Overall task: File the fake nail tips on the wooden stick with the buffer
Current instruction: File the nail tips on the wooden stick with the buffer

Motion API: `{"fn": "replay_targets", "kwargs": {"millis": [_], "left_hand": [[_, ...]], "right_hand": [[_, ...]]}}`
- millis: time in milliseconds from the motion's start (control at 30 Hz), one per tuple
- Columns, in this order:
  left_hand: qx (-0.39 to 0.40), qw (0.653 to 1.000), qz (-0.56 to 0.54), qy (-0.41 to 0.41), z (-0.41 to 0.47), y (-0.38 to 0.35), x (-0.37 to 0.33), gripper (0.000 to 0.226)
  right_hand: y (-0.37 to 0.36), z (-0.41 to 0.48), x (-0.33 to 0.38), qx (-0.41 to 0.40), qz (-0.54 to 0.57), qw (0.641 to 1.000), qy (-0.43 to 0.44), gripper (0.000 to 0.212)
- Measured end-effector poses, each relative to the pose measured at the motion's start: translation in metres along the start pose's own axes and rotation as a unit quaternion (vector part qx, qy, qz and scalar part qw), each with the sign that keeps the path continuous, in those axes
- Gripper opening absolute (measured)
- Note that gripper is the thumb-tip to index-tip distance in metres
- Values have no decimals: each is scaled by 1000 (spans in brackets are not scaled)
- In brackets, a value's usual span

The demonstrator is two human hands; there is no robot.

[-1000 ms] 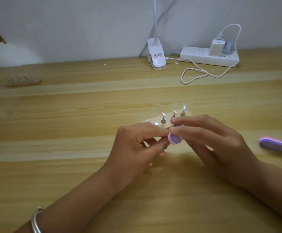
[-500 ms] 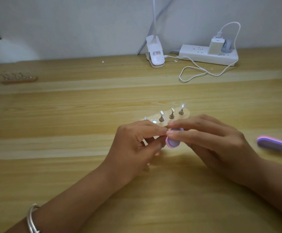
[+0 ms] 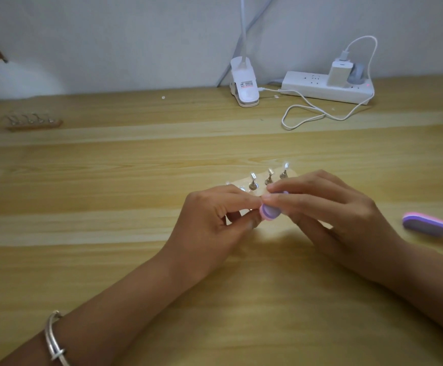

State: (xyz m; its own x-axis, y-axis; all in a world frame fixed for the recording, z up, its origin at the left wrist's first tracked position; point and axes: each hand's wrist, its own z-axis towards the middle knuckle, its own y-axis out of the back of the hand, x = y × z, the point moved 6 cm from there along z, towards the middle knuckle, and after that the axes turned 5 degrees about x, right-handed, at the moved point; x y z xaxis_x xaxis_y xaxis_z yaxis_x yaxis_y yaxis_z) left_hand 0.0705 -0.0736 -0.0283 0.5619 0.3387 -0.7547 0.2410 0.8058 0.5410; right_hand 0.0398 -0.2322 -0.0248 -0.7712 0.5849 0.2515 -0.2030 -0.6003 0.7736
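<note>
Between both hands (image 3: 275,207), purple buffer (image 3: 270,212).

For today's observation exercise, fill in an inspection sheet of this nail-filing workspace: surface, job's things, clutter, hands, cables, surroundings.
Surface: pale wooden table, bare in front.
Job's things: light wooden stick with clear nail tips on metal stands; small purple-and-pink buffer at one tip.
Clutter: second purple-pink buffer block at right; another wooden stand far left.
Hands: left hand pinches near the stick; right hand holds the buffer.
Cables: white cord looped from white power strip.
Surroundings: white clip lamp, grey wall.
</note>
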Motion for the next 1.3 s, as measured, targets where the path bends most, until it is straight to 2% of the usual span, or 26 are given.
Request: {"fn": "replay_targets", "kwargs": {"millis": [67, 167, 300, 433, 567, 767, 900, 1067, 1200, 1300], "left_hand": [[-5, 1000, -10, 10, 1, 0, 2, 19], [-17, 999, -44, 28, 0, 1, 5, 15], [9, 997, -69, 32, -3, -1, 5, 8], [22, 997, -71, 35, -3, -3, 4, 4], [24, 996, -81, 19, -3, -2, 3, 4], [11, 998, -54, 10, -2, -2, 3, 8], [11, 999, -26, -19, -1, -2, -1, 14], [15, 998, -59, 12, -2, -3, 3, 13], [25, 998, -60, 3, -1, -5, 3, 18], [20, 998, -60, 7, 0, -4, 5, 16]], "right_hand": [[1, -2, -4, -1, -9, 1000, -7, 28], [8, -4, -18, -31, 27, 997, -72, 25], [8, -4, -21, -53, 80, 988, -120, 26], [6, -4, -12, -37, 98, 989, -105, 25], [0, -3, 2, -8, 127, 991, -48, 19], [4, -3, 0, -18, 106, 993, -52, 21], [0, -2, 15, -19, 68, 997, -9, 20], [7, -1, 4, -42, 80, 995, -47, 20], [-1, 0, 10, -37, 83, 996, -20, 20], [4, 0, -2, -54, 82, 994, -55, 18]]}}
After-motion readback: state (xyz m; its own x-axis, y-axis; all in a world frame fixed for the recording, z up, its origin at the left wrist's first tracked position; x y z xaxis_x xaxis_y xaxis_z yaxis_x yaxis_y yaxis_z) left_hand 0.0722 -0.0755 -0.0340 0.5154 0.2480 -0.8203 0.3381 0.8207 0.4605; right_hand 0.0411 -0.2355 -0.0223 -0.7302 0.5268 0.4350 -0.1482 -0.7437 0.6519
